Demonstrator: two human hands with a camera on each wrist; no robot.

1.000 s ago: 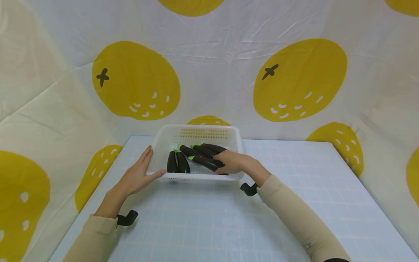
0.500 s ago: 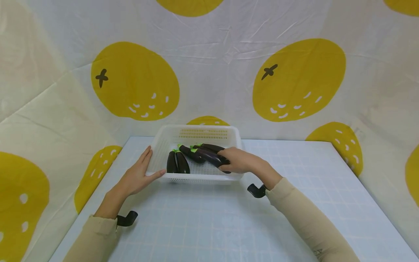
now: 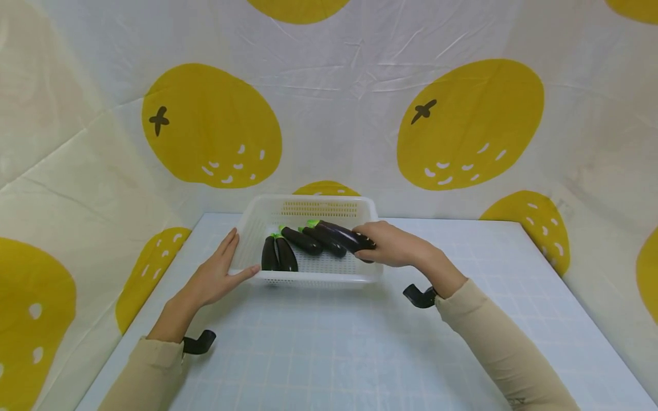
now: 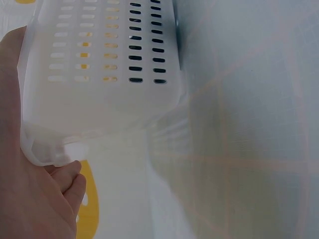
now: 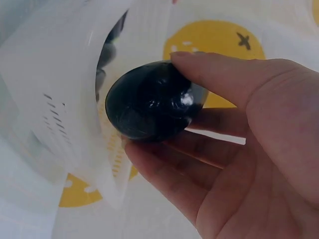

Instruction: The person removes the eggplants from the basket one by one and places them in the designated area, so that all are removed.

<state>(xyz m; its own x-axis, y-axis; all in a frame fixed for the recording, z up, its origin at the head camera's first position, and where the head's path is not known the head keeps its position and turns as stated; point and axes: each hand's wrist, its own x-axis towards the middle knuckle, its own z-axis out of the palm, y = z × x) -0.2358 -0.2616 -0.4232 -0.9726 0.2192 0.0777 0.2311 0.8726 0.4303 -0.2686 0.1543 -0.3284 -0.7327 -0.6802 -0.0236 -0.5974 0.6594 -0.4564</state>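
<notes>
Held eggplant (image 3: 339,233) shifts up, right, to white plastic basket's (image 3: 316,278) right side; separation from 4 visible eggplants (image 3: 302,241) seems underway. Right hand (image 3: 393,244): fingers curled round blunt end. Left hand (image 3: 218,277): fingers straight, touching basket corner.

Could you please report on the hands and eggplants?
Right hand grips one eggplant. Left hand touches basket, left end. Four others visible inside. Nothing visibly blocking.

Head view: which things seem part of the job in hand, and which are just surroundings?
Likely part of the job:
- eggplant gripped by the right hand
- four other eggplants, in the basket
- white basket, touched by the left hand

Just surroundings:
- table
- curtain with yellow fruit print
- black wrist pieces
</notes>
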